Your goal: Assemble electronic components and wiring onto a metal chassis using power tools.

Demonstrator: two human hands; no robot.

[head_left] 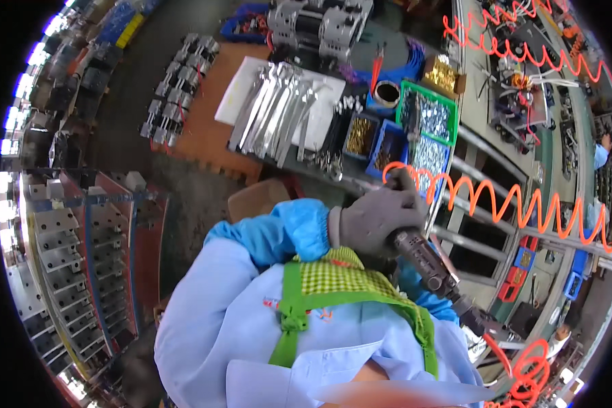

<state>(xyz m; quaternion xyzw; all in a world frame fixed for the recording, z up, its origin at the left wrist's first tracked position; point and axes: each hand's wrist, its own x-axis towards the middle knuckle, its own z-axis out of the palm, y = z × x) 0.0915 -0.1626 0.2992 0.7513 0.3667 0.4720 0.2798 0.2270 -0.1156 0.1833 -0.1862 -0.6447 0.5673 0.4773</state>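
As the air tool (425, 260) slants near-right from my left hand (379, 219), that hand is closest. I can't tell its grip; my right hand is hidden.

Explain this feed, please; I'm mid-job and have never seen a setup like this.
There is no robot: a person works by hand. The single picture comes from a wide camera on their head, looking down, so edges bend. The grey-gloved left hand is at the upper end of a dark hand tool, with an orange coiled hose at its lower end; I can't tell whether that hand grips it. The right hand isn't visible. On the worktable lie silver metal strips and a green bin of small parts.
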